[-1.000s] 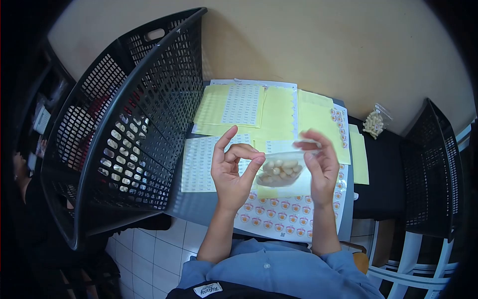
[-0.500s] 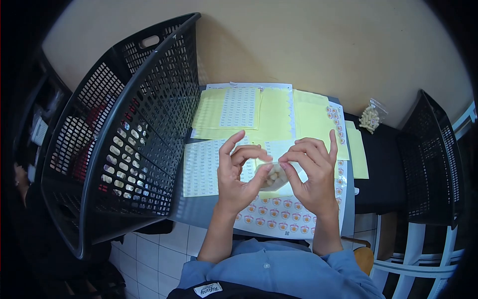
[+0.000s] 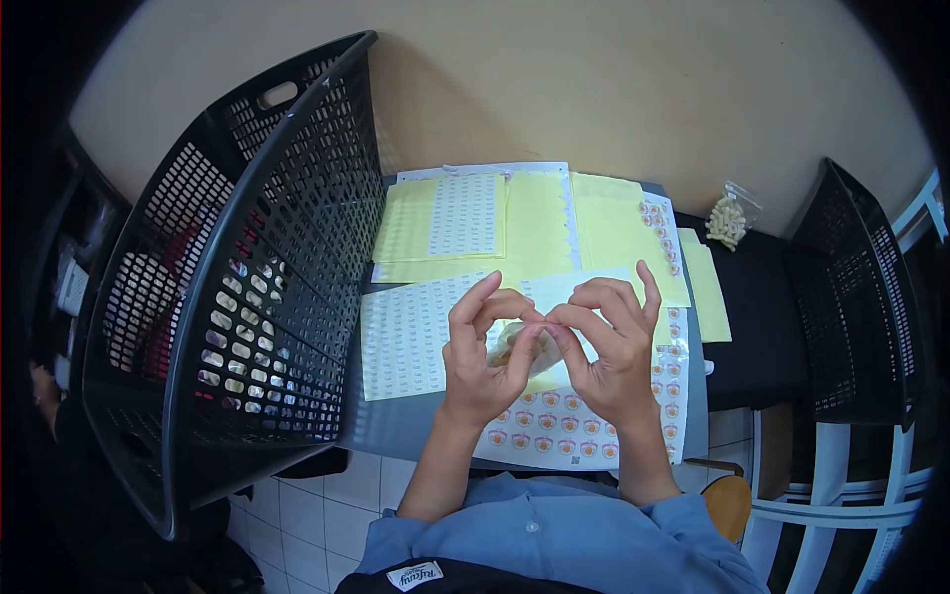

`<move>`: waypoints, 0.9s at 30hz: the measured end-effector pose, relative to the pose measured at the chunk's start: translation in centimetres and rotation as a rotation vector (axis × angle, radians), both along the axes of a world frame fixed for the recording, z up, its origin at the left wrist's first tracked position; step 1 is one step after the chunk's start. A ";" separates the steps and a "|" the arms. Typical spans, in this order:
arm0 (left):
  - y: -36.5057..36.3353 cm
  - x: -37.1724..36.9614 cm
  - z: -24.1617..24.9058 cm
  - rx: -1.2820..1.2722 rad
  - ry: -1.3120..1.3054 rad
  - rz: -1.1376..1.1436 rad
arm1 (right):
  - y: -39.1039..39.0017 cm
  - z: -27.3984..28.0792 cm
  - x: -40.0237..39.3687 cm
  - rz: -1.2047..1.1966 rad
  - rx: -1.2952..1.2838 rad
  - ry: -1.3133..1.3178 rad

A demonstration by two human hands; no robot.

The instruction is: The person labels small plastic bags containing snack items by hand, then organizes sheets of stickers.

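Observation:
A small clear plastic bag [image 3: 541, 358] with pale pieces inside hangs between my hands, above the sticker sheets. My left hand [image 3: 485, 351] pinches the bag's top edge between thumb and index finger. Right beside it, my right hand [image 3: 609, 346] pinches the same edge, and the fingertips of both hands nearly touch. Below lie a sheet of round orange-and-pink stickers [image 3: 544, 433] and a sheet of small printed labels [image 3: 408, 337]. Yellow sheets [image 3: 539, 223] lie behind them on the grey table [image 3: 396, 428].
A large black basket [image 3: 267, 267] with packed items stands on the left. On a black surface [image 3: 757, 297] at right lie a filled clear bag [image 3: 727, 223] and another black basket [image 3: 861, 307]. Part of another person's hand [image 3: 45, 386] shows at far left.
My left hand's index finger has come down onto the bag's edge, and both hands' fingertips are closer together. The whole view has shifted slightly.

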State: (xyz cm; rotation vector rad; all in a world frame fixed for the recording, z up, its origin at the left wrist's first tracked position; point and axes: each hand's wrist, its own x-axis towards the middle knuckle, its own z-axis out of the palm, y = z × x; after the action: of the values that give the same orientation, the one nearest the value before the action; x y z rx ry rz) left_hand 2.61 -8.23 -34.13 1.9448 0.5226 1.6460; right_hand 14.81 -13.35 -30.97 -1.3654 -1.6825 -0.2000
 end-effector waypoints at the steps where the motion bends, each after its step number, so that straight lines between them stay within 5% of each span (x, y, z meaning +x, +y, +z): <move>1: 0.0 0.1 0.0 -0.001 0.000 -0.004 | 0.0 -0.1 0.0 -0.001 0.012 -0.001; 11: 1.2 -1.1 0.7 -0.219 0.072 -0.119 | 0.8 0.4 1.6 -0.032 -0.021 -0.072; 19: 1.1 -1.2 0.4 -0.087 0.256 -0.042 | 1.5 -0.8 2.8 0.112 -0.031 0.103; 21: 1.1 -1.9 -0.3 -0.566 0.240 -0.219 | 1.8 -1.3 2.5 0.140 0.001 0.162; 25: 3.7 -4.2 -3.2 -0.646 -0.125 -0.066 | 2.5 -3.4 3.6 0.126 -0.119 0.518; 27: 4.8 -5.5 -5.0 -1.093 -0.611 -0.366 | 3.0 -5.2 4.2 0.108 -0.212 0.625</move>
State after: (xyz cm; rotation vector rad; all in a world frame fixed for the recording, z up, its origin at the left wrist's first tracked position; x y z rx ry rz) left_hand -2.88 -3.40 -39.13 0.6509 0.5831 1.1972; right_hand 18.98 -10.32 -36.15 -1.3059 -1.2603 0.4397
